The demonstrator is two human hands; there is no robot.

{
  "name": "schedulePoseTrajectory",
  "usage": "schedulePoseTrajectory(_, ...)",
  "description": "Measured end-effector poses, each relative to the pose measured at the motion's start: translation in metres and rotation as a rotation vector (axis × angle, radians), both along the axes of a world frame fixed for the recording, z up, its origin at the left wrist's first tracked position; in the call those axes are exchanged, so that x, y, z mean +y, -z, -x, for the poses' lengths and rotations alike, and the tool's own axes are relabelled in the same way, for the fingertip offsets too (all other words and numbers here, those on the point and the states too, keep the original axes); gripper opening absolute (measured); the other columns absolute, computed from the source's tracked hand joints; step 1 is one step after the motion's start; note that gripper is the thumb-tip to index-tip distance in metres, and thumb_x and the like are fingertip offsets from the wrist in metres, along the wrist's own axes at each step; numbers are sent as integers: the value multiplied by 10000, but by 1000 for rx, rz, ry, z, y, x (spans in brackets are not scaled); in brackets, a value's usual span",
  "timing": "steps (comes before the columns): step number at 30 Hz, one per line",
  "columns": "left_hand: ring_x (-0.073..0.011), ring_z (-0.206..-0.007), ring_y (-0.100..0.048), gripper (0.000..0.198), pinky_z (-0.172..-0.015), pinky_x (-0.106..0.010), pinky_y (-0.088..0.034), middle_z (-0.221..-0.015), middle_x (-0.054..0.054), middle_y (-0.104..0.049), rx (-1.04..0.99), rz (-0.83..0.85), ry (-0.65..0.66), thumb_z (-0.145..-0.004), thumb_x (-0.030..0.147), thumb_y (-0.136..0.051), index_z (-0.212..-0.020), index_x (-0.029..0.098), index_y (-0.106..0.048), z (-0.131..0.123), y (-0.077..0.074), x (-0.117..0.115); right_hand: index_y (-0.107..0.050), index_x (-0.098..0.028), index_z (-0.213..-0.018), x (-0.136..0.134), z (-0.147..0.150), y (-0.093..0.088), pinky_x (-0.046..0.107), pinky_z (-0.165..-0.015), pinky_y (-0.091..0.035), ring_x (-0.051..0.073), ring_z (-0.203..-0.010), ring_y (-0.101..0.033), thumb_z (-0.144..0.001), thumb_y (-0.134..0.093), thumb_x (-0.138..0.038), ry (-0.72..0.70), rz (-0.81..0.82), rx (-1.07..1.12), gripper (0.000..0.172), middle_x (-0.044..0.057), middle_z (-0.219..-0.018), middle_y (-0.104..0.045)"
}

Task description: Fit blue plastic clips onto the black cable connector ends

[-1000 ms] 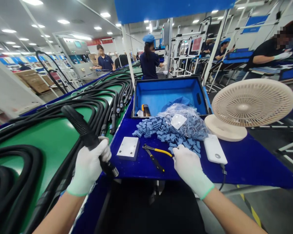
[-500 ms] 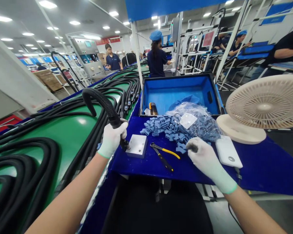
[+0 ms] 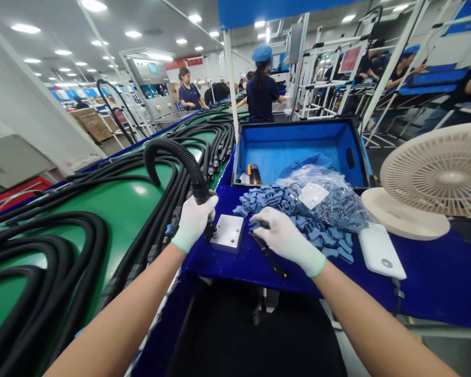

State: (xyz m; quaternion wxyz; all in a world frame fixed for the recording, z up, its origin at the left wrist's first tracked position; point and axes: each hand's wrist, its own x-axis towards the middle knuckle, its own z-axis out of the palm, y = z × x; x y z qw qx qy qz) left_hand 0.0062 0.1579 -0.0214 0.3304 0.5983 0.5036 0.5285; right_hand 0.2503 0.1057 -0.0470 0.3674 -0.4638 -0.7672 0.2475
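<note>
My left hand (image 3: pixel 194 220), in a white glove, is closed round the end of a black corrugated hose (image 3: pixel 180 159) that arches up from the green conveyor. The hose's metal tip rests at the edge of a small grey metal block (image 3: pixel 231 232) on the blue bench. My right hand (image 3: pixel 284 238), also gloved, is closed, pinching a small blue piece beside the block and lying over the pliers (image 3: pixel 270 257). A heap of small blue plastic pieces (image 3: pixel 277 201) lies just behind my right hand, next to a clear bag (image 3: pixel 329 196) of more.
Many black hoses (image 3: pixel 43 272) lie along the green conveyor (image 3: pixel 113 209) on the left. An open blue crate (image 3: pixel 298 146) stands behind the heap. A beige fan (image 3: pixel 435 173) and a white power bank (image 3: pixel 380 251) sit at right. Other people work in the background.
My left hand has carried the hose end forward to the grey block. My right hand took a blue piece from the heap and moved left over the pliers, toward the block.
</note>
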Motion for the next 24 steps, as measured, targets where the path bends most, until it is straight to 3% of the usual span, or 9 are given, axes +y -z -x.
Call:
schedulePoseTrajectory(2, -156, -528, -541, 258, -568, -281, -448, -584, 15, -592, 17, -5, 22, -836, 364, -680, -987, 156, -652, 4, -3, -1, -730, -190, -1058, 10, 26, -6, 331, -922, -472, 204, -980, -632, -911, -615, -192, -134, -37, 14, 186, 78, -1072, -681)
schedulePoseTrajectory(5, -175, -671, -612, 248, -692, -297, -487, -710, -22, -668, 38, -17, 45, -819, 345, -713, -968, 151, -669, 7, -5, -1, -681, -179, -923, 29, 60, -9, 298, -808, -446, 177, -847, -598, -909, -615, -210, -213, -2, 48, 74, 40, -905, -666)
schedulePoseTrajectory(8, -176, -724, -619, 250, -747, -304, -499, -769, -19, -676, 26, -16, 59, -822, 341, -714, -984, 155, -674, 10, -3, 2, -587, -178, -744, 47, 82, -4, 267, -656, -382, 135, -672, -513, -880, -638, -256, -234, 72, 70, 165, -14, -730, -584)
schedulePoseTrajectory(14, -170, -683, -597, 242, -691, -297, -498, -745, -9, -644, -33, 24, 97, -814, 329, -716, -973, 155, -659, 11, -1, 4, -574, -159, -618, 68, 98, 16, 241, -540, -330, 98, -559, -413, -817, -694, -445, -270, 215, 100, 368, -41, -594, -493)
schedulePoseTrajectory(19, -191, -746, -643, 335, -752, -326, -537, -824, -46, -674, -84, 18, 130, -830, 378, -725, -1060, 151, -638, 12, -9, -4, -697, -128, -710, 70, 98, 17, 248, -553, -391, 123, -580, -488, -761, -755, -490, -268, 270, 122, 370, -7, -619, -579)
schedulePoseTrajectory(22, -181, -777, -662, 378, -760, -343, -564, -1000, -92, -682, -134, -15, 56, -909, 486, -622, -1124, 178, -579, 37, -13, -17, -746, -133, -799, 66, 99, 14, 267, -606, -450, 159, -644, -583, -770, -763, -458, -301, 266, 132, 327, 23, -692, -670)
schedulePoseTrajectory(24, -166, -773, -660, 408, -729, -324, -571, -1061, -94, -665, -146, 5, -67, -940, 538, -545, -1168, 201, -542, 73, -15, -35, -761, -148, -858, 64, 99, 15, 275, -645, -481, 181, -710, -639, -797, -743, -432, -311, 269, 143, 292, 39, -776, -722)
